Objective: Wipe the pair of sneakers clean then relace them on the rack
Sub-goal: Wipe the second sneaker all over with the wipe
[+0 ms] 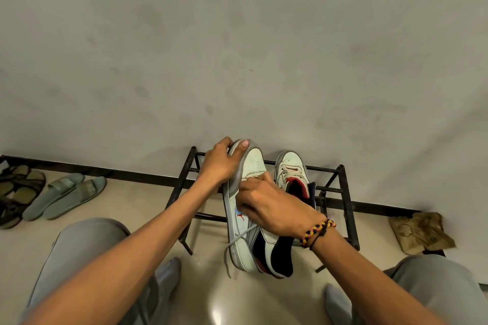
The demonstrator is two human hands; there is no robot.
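Observation:
A white sneaker with grey trim and a dark collar (249, 232) lies tilted on the black metal rack (348, 208), its toe toward the wall. My left hand (221, 163) grips its toe, thumb on top. My right hand (272, 206) lies over the lace area with its fingers curled, pinching at the lace there. A grey lace end (232, 245) hangs loose off the sneaker's left side. The second white sneaker (290, 169) stands on the rack just to the right, laced, with a red lining.
Green slides (66, 194) and dark sandals (18, 190) lie on the floor at the left by the wall. A crumpled brown cloth (420, 232) sits on the floor right of the rack. My grey-trousered knees (87, 250) flank the rack's front.

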